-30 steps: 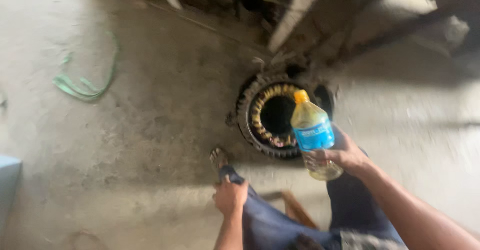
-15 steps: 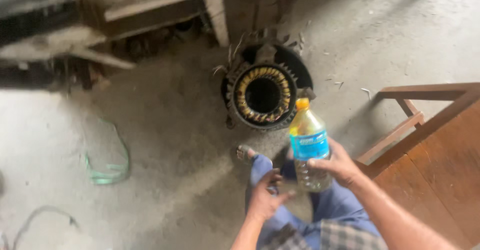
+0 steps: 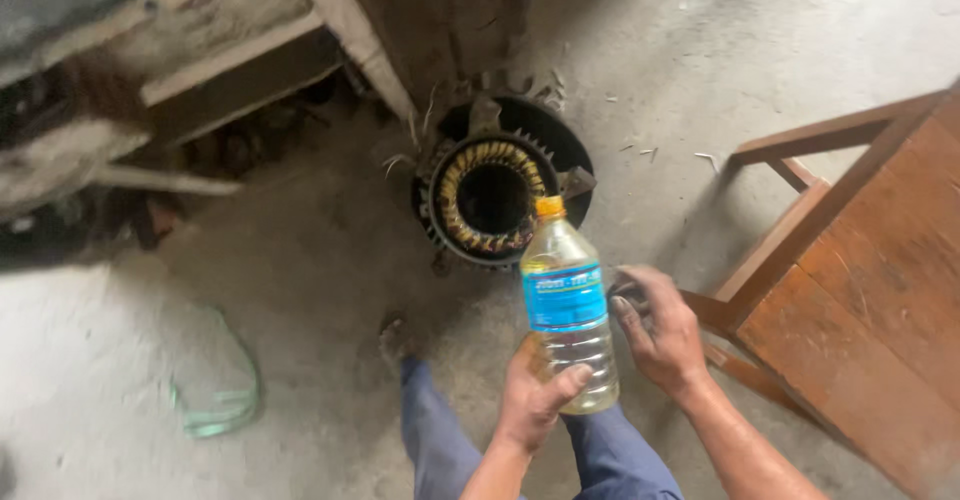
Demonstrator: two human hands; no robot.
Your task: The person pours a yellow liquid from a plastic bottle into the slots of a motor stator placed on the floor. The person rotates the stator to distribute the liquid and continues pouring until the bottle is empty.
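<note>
Our left hand point(image 3: 535, 400) grips the lower part of a clear plastic bottle point(image 3: 568, 310), fingers wrapped round its base, and holds it upright in front of us above our knees. The bottle has an orange cap point(image 3: 550, 206), a blue label round its middle and a pale yellowish liquid at the bottom. Our right hand point(image 3: 658, 328) hangs just beside the bottle at label height, fingers loosely curled and dark with grime; whether it touches the bottle we cannot tell, and it grasps nothing we can see.

Below the hands are our legs in blue trousers point(image 3: 450, 455), with one foot point(image 3: 395, 335) out on the concrete floor point(image 3: 200, 310). Just beyond the bottle's cap a motor housing point(image 3: 495, 195) with copper windings lies on the floor, its round opening facing up. To our right stands a wooden stool point(image 3: 860, 280). A green cord point(image 3: 225, 400) lies looped on the floor to our left.
</note>
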